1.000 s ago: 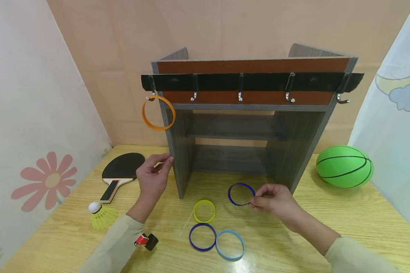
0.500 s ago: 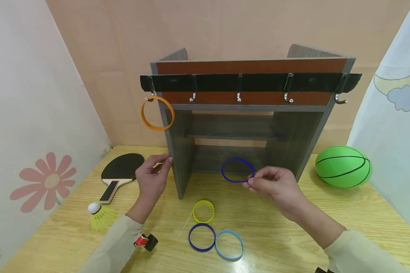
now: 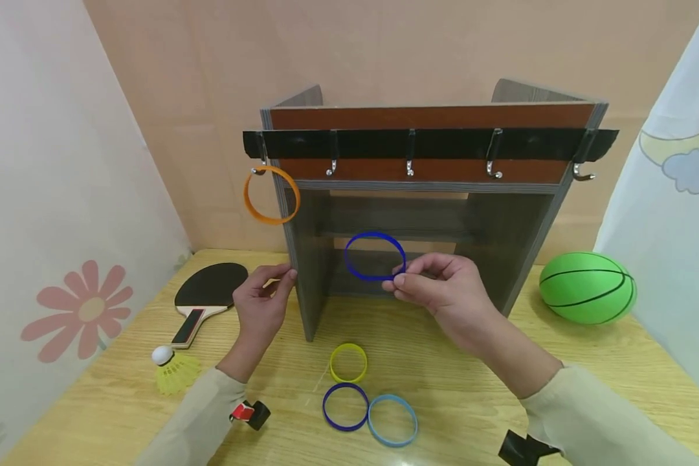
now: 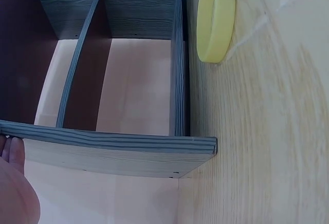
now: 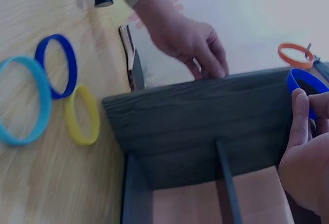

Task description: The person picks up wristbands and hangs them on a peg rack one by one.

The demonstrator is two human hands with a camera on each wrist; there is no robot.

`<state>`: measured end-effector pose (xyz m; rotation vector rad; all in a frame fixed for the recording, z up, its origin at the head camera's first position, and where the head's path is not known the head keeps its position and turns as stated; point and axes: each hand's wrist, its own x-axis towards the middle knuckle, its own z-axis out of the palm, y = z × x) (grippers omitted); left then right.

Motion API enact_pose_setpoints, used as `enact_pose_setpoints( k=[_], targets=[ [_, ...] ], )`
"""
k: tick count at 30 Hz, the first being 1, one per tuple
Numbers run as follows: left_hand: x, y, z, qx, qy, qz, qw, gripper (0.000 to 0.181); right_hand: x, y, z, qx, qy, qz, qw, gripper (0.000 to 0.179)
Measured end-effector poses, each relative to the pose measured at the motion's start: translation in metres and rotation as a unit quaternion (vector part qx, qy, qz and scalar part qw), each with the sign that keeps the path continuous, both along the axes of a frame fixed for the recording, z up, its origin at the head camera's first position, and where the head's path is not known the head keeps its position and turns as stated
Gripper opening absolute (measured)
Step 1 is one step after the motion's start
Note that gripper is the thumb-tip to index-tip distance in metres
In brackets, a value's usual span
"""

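Observation:
In the head view my right hand (image 3: 448, 291) pinches a dark blue ring (image 3: 375, 257) by its lower right edge and holds it in the air before the grey wooden shelf (image 3: 311, 272). My left hand (image 3: 263, 301) grips the front edge of the shelf's left side panel between thumb and fingers; the right wrist view also shows this hand (image 5: 187, 41) there. An orange ring (image 3: 296, 206) hangs from the leftmost hook (image 3: 259, 171) of a black strip. On the table lie a yellow ring (image 3: 348, 380), another dark blue ring (image 3: 346, 429) and a light blue ring (image 3: 391, 444).
Several metal hooks to the right, such as the middle hook (image 3: 410, 169), carry no ring. A black table tennis bat (image 3: 210, 285) and a yellow shuttlecock (image 3: 176, 372) lie left of the shelf. To its right sits a green ball (image 3: 587, 288).
My right hand has lifted the dark blue ring from near the tabletop, upward and to the left. The left hand keeps its place on the side panel.

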<state>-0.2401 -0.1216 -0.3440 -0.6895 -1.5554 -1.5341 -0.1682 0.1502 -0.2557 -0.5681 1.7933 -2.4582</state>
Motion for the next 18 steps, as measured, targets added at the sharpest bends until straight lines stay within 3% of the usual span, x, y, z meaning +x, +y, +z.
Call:
enact_pose_setpoints(
  k=[10,18],
  targets=[
    [0.000,0.000,-0.001,0.006,0.002,-0.005,1.0000,0.009,0.002,-0.037,0.036,-0.033,0.022,0.019,0.9990,0.017],
    [-0.001,0.000,-0.001,0.004,0.004,-0.001,1.0000,0.011,-0.003,-0.056,0.054,-0.072,0.057,0.012,0.9957,0.020]
  ],
)
